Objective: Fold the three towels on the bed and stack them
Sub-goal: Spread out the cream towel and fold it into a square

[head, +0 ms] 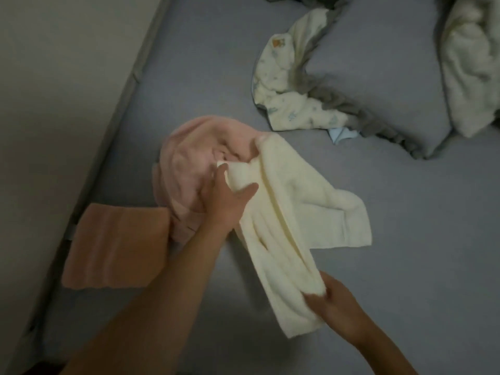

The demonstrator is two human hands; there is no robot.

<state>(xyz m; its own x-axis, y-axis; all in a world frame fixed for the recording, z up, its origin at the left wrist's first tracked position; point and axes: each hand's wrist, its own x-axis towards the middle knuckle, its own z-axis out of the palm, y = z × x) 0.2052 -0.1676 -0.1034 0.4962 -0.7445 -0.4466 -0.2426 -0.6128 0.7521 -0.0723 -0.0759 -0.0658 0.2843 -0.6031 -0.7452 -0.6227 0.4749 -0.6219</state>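
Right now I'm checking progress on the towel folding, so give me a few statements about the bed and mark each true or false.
1. Both hands grip the cream towel. True: left hand at its far end, right hand at its near end.
2. The folded peach towel lies near the bed's edge. True.
3. The pink towel is neatly folded. False: it lies crumpled.
4. The cream towel sits on the folded one. False: they lie apart.

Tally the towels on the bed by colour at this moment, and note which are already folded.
Pink: 2, one folded rectangular pink towel and one crumpled pale pink towel.
Cream: 1, the unfolded cream terry towel, gripped by the left hand and right hand.
Total: 3 towels, 1 folded.
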